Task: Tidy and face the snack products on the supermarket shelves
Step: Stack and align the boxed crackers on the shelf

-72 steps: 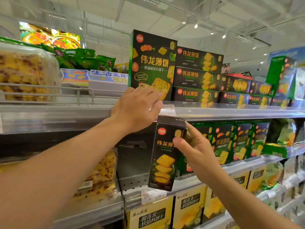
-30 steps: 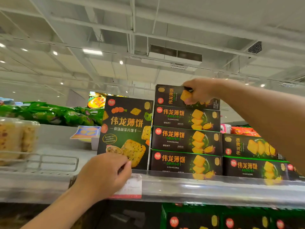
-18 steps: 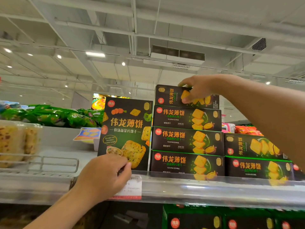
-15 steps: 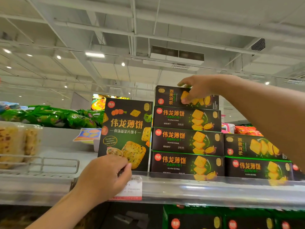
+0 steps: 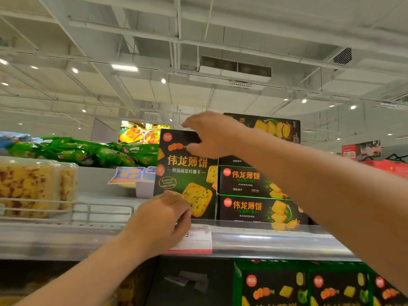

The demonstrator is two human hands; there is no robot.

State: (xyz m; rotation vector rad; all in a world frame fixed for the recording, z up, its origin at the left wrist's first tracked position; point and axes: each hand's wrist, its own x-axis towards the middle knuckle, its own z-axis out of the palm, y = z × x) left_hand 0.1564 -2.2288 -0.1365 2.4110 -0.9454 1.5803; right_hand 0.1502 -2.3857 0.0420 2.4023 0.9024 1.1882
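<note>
A tall dark biscuit box [image 5: 185,173] stands upright on the top shelf [image 5: 276,239]. My left hand [image 5: 161,221] is curled at its lower front edge, beside a price tag [image 5: 196,240]. My right hand [image 5: 212,134] is at the box's top right corner, with the thumb on the front face and the fingers over the top edge. To the right, flat dark biscuit boxes [image 5: 247,181] lie stacked. The top one [image 5: 277,128] sits free behind my right forearm, which hides part of the stack.
Green snack bags [image 5: 77,152] lie at the back left. Clear tubs of yellow pastries [image 5: 28,186] stand behind a wire rail [image 5: 66,209]. Green-edged biscuit boxes [image 5: 309,286] fill the shelf below. Red goods [image 5: 388,167] show at far right.
My right hand let go of the flat box it laid on the stack and moved left and down to the tall box's top corner. My left hand stayed at the box's base.
</note>
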